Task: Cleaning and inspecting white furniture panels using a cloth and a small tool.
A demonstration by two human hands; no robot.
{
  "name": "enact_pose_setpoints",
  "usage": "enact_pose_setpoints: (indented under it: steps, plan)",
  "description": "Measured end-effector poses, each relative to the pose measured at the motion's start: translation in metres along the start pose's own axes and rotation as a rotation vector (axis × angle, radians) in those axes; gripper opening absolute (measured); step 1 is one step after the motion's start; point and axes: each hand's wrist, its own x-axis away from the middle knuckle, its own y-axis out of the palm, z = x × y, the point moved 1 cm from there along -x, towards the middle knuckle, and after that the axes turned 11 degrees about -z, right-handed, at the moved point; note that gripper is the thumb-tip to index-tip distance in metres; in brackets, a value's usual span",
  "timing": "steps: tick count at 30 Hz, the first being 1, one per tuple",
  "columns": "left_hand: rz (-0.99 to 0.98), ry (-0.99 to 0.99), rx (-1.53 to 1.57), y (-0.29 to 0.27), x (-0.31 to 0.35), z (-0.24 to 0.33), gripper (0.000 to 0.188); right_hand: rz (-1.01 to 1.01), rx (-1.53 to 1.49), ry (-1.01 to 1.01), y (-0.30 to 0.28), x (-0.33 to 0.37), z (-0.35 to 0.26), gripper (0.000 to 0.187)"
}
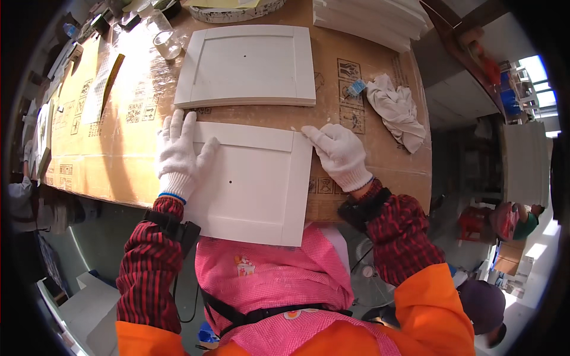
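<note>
A white square framed panel (252,184) lies on the cardboard-covered table (119,154), overhanging its near edge. My left hand (178,151), in a white knit glove, lies flat on the panel's far left corner with fingers spread. My right hand (339,154), also gloved, rests at the panel's far right corner, its index finger pointing at the corner edge. Neither hand grips anything. A second, similar white panel (246,65) lies just beyond the first.
A crumpled white rag (395,110) and a small blue item (356,88) lie at the right. A stack of white panels (368,21) sits at the far right, tape rolls (166,43) at the far left. Another person (513,219) crouches at the right.
</note>
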Motion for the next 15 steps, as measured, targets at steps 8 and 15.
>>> enact_pose_setpoints:
  steps: [8, 15]
  plan:
    - [-0.033, 0.002, 0.023, -0.001, -0.002, 0.001, 0.081, -0.133, -0.110, -0.216, -0.013, 0.077, -0.068, 0.043]
    - [-0.043, -0.015, -0.008, 0.006, -0.003, -0.002, 0.083, -0.458, -0.266, -0.274, -0.024, 0.156, -0.151, 0.038]
